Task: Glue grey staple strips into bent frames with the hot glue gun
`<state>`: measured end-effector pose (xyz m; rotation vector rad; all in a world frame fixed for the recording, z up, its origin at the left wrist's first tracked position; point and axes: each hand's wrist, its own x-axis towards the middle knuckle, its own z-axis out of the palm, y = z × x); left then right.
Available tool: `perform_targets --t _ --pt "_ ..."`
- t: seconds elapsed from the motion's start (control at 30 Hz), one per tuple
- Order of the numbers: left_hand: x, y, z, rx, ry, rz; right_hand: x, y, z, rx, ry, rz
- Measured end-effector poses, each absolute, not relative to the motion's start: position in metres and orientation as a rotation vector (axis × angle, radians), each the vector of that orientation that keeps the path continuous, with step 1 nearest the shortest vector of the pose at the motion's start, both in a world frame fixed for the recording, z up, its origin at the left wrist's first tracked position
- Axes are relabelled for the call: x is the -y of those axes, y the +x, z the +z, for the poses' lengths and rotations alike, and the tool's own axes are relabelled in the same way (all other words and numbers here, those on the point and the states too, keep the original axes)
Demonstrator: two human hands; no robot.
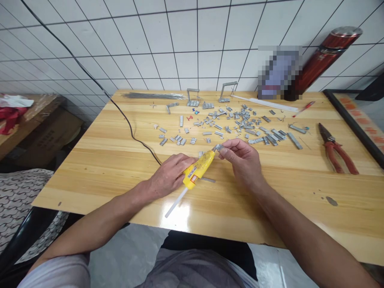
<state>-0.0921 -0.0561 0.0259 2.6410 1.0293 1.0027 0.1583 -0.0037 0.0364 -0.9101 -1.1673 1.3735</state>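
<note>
Left hand point(174, 173) grips a yellow plastic glue gun point(201, 165) over the near tabletop point(99, 164); at the nozzle point(214, 149), right hand point(246, 161) pinches a small grey piece point(219, 147), judged light, stiff, best held edgewise.

The grip of the yellow glue gun point(205, 162) is hidden by the left hand point(171, 174), and the lettering on its label point(192, 172) is too small to read. The grey piece point(220, 147) is partly covered by the fingertips of the right hand point(244, 158); its exact shape is indistinct. The black cable point(90, 74) is cut off above and passes out of sight at the left hand. Coarse blocks obscure an object point(279, 72) by the wall. The right edge crops the black-edged frame point(354, 124); the left edge, the patterned fabric point(21, 200).
</note>
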Motion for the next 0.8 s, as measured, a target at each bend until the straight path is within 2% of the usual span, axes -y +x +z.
perform_targets --t 0.8 --pt "0.0571 -0.0914 0.0299 -0.960 2.564 1.013 0.0101 0.1599 0.0410 1.287 -0.959 1.232"
